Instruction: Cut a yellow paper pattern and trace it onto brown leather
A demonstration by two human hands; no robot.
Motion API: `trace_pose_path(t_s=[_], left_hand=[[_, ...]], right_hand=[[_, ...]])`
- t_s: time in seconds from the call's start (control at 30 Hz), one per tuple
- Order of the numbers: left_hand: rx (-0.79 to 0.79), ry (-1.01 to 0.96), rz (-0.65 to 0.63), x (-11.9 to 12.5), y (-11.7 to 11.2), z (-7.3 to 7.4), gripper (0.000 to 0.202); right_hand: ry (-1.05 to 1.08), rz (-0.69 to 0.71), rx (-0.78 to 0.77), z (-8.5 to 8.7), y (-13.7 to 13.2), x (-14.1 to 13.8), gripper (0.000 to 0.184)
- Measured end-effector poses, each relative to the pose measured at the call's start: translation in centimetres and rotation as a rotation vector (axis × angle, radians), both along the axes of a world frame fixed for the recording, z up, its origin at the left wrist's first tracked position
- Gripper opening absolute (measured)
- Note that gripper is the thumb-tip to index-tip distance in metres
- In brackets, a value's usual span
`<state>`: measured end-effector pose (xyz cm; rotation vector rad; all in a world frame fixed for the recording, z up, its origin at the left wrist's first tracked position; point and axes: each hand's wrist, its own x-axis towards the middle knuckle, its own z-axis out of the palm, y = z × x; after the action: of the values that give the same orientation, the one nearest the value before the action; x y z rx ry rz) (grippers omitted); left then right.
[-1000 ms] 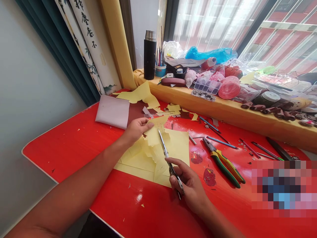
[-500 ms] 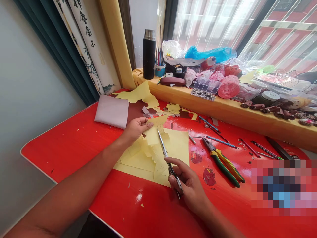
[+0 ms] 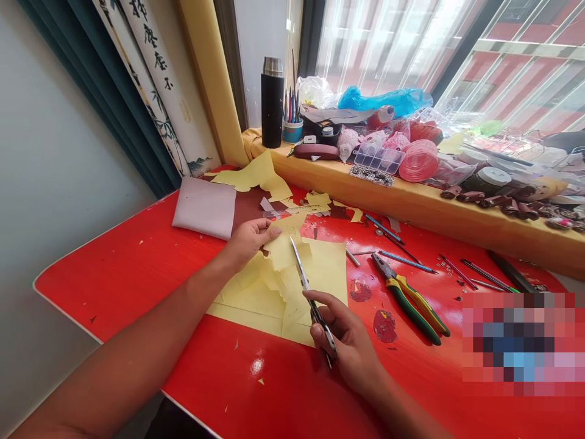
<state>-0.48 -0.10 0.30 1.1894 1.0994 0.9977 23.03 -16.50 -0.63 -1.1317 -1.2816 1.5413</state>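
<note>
A yellow paper sheet, cut and torn in places, lies on the red table. My left hand pinches the paper's far edge between thumb and fingers. My right hand is closed round the handles of metal scissors, whose blades point away from me into the paper.
Green-and-yellow pliers lie right of the paper, with pencils and small metal bits beyond. A grey cloth and yellow scraps sit at the far left. The yellow sill holds a black flask, a pen cup, a clear divided box and clutter.
Hands, scissors and paper keep nearly the same pose; only the view has shifted slightly.
</note>
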Motion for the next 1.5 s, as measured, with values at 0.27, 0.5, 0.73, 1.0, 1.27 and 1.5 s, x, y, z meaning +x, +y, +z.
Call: trace_pose_path(t_s=[0.27,0.5,0.73,1.0,1.27,1.5], left_hand=[[-0.064,0.012,-0.113,-0.18,-0.16,0.22,0.052],[-0.133,0.013,-0.235,-0.4,-0.26,-0.02,0.048],[-0.169,0.003,-0.308,-0.46,-0.33,-0.07,0.046],[-0.166,0.023,-0.378,-0.47,-0.37,-0.3,0.039],[-0.168,0.037,-0.373,-0.38,-0.4,-0.18,0.039],[-0.157,0.049,-0.394,-0.34,-0.48,-0.06,0.039]], right_hand=[[0.04,-0.027,-0.034,-0.17,-0.13,0.23,0.065],[0.073,-0.056,-0.035,0.15,0.01,0.05,0.061],[0.113,-0.09,-0.031,0.27,0.12,0.07,0.061],[0.117,-0.107,-0.031,0.37,0.14,0.06,0.064],[0.106,-0.105,-0.032,0.21,0.15,0.07,0.064],[0.117,-0.106,-0.03,0.2,0.14,0.03,0.064]])
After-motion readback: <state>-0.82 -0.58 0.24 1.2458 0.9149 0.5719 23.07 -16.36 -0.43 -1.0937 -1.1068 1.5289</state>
